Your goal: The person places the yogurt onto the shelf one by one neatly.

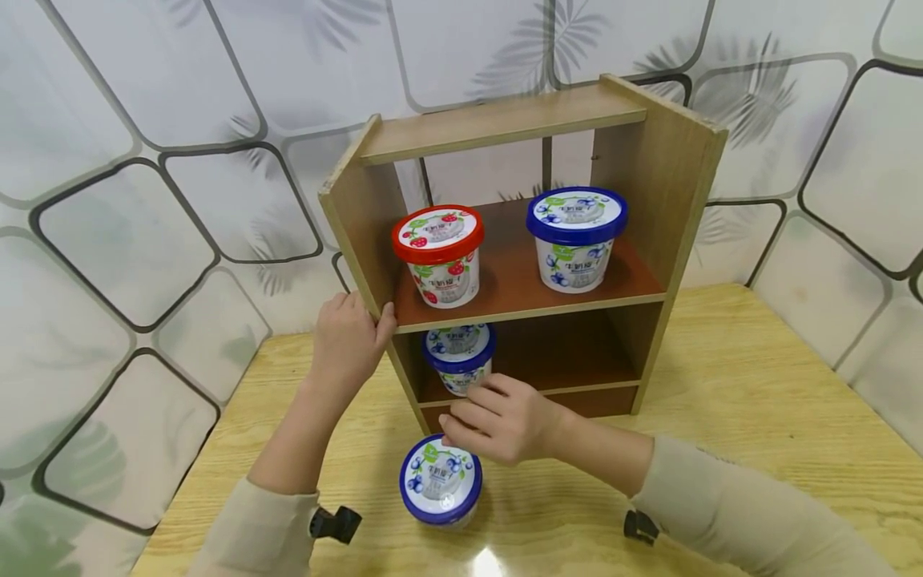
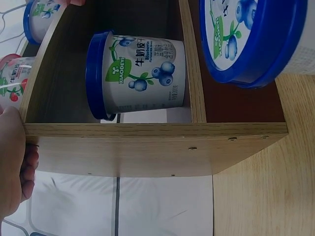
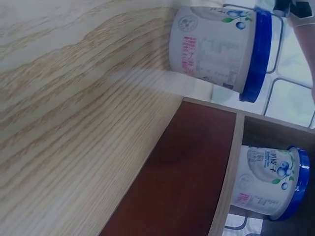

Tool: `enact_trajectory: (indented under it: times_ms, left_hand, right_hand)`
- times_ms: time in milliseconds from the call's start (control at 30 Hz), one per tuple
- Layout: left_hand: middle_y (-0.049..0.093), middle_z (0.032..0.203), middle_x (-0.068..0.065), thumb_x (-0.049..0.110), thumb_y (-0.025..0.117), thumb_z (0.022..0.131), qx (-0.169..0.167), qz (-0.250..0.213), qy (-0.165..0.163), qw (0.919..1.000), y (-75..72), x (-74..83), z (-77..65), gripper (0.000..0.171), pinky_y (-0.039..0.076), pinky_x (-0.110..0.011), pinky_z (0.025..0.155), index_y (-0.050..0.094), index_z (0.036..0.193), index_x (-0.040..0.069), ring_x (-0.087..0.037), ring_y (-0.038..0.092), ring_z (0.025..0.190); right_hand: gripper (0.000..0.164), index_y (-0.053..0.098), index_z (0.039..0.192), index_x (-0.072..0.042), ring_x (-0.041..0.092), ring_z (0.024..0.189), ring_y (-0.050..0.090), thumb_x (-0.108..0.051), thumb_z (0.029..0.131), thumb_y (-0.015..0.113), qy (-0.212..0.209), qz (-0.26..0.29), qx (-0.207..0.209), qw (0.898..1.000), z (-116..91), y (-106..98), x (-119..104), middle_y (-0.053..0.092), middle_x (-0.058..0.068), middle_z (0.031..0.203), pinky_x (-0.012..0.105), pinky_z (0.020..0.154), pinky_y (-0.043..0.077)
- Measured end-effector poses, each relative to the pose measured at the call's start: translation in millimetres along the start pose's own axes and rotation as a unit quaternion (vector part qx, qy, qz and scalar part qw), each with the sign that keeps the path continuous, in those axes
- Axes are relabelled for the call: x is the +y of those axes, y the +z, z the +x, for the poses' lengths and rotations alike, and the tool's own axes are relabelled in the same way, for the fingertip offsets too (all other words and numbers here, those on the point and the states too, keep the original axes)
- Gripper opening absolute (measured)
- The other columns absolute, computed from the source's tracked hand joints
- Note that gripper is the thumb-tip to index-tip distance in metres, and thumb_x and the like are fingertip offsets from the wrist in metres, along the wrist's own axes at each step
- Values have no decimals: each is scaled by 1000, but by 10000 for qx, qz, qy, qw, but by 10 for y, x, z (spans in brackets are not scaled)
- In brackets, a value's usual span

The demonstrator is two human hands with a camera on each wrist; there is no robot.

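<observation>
My left hand (image 1: 351, 336) grips the left side panel of a small wooden shelf (image 1: 692, 184), thumb at the front edge; its fingers (image 2: 29, 172) wrap the outer face in the left wrist view. In front of the lower compartment hovers my right hand (image 1: 508, 421), fingers loosely bent, with nothing visible in them. Behind it, a blue-lidded blueberry tub (image 1: 457, 344) stands in that compartment at the left. Another blueberry tub (image 1: 441, 481) is on the table just below the right hand's fingertips. The right wrist view shows both tubs but not the hand.
On the upper level stand a red-lidded strawberry tub (image 1: 440, 256) at the left and a blueberry tub (image 1: 577, 240) at the right. The shelf sits on a wood-grain table (image 1: 764, 417), backed by a patterned wall covering (image 1: 216, 96).
</observation>
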State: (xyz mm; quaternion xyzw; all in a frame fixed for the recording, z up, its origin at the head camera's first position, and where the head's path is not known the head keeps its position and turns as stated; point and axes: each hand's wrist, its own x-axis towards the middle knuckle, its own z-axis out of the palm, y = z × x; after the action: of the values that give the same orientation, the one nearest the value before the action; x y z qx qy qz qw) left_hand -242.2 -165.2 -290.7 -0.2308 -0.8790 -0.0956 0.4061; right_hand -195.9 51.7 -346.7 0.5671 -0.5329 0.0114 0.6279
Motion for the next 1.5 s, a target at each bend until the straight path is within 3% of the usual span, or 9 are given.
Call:
enact_trajectory:
  times_ms: [267,600,900,1500]
  left_hand:
    - [59,65,-18,22,55,88,9,-46,47,10000,-3,-2,0,29,42,-41,56,56,79,-5,-33,51,59]
    - [61,67,-19,21,55,88,46,-130,48,9999,4,-5,4,28,43,-42,58,57,81,-6,-34,52,61]
    - [61,68,-19,22,56,88,-9,-120,-24,9999,5,-5,2,29,42,-42,58,57,82,-6,-34,53,62]
    - [59,65,-19,22,55,88,-23,-95,23,9999,7,-11,9,29,41,-41,56,56,79,-6,-34,51,60]
  right_hand:
    - [23,70,85,-15,10,60,61,-33,91,58,-55,114,-126,9998,15,-35,-80,69,-3,75,25,59,51]
    - [27,65,79,-15,8,53,53,-32,95,52,-266,301,355,9986,297,-164,-93,63,-5,68,21,53,46]
    - [28,67,81,-15,7,54,55,-41,89,60,-531,413,610,9959,368,-202,-222,65,-6,69,24,53,50]
    - [37,63,71,-18,3,48,44,-48,89,56,-6,18,331,9995,363,-282,-442,54,-10,60,19,49,40]
